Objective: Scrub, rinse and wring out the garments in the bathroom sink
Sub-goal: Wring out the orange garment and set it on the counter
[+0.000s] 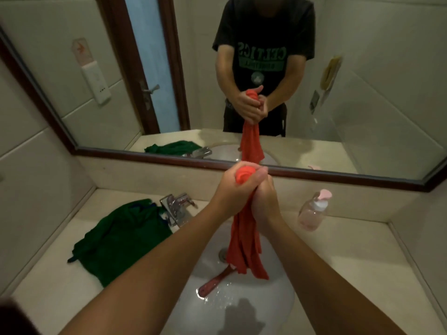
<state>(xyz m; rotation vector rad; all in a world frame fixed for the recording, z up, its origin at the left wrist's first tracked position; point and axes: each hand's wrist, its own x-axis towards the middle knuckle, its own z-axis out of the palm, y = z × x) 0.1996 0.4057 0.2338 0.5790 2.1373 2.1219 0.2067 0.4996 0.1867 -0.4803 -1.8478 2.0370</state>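
A red garment [244, 247] hangs twisted into a rope above the white sink [273, 301]. My left hand [232, 192] grips its bunched top end, which pokes out above my fist. Pressed against it, my right hand [264, 204] grips the cloth just below. The loose lower end dangles over the drain [223, 254]. A green garment [121, 240] lies spread on the counter left of the chrome tap [176, 206]. A red-handled brush [214, 282] lies in the wet basin, partly hidden by the hanging cloth.
A clear pump bottle [313, 211] with pink liquid stands on the beige counter [350, 262] at the right. A framed mirror [242, 93] fills the wall behind and reflects a person, the door and both garments. Tiled walls close in on both sides.
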